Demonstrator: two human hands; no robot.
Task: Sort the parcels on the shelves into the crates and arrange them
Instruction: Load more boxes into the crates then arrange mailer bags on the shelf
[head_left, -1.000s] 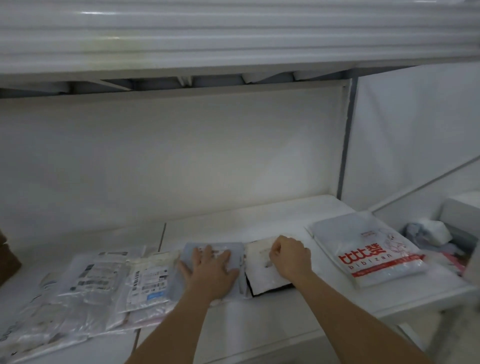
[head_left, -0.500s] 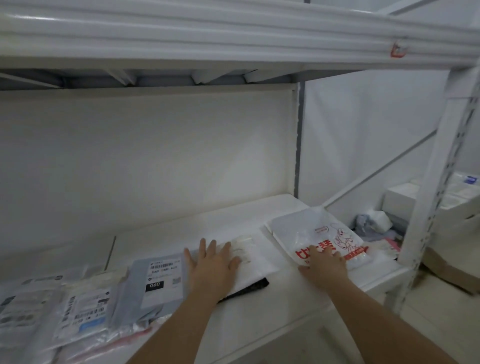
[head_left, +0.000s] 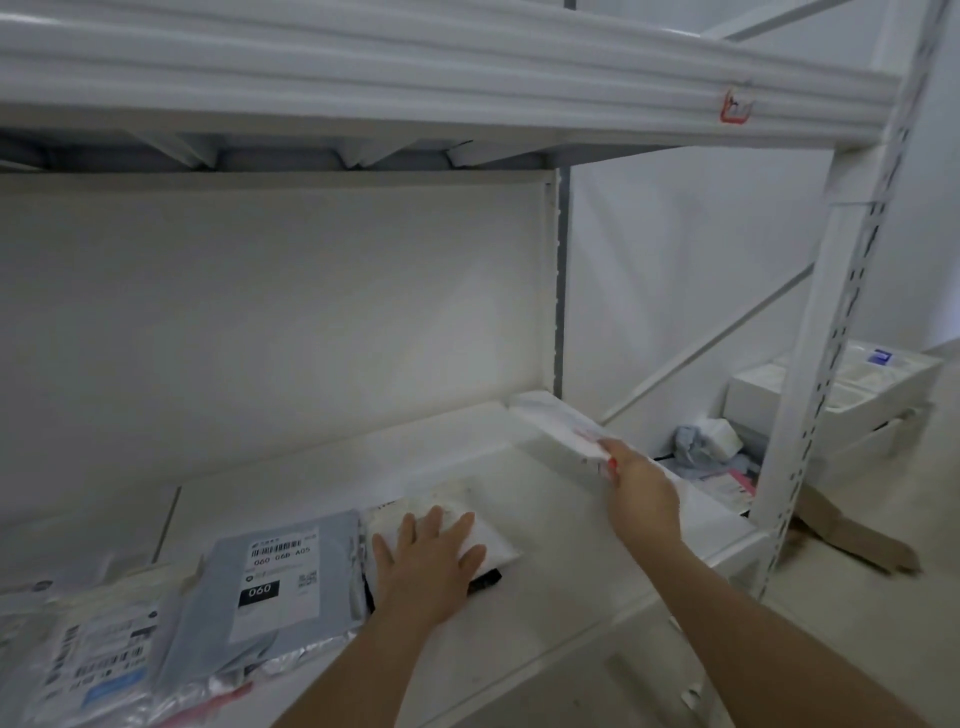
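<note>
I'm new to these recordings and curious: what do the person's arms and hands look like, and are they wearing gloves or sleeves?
Both forearms are bare as far as the picture shows them, with no sleeves in view. The left hand and right hand wear no gloves. No watch, ring or wristband shows on either. A small red patch sits by the right hand's thumb; whether it is nail polish or print on the bag is unclear.

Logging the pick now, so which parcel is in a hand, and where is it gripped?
The right hand grips the white mailer bag at its near end. The left hand only lies flat on the white parcel.
</note>
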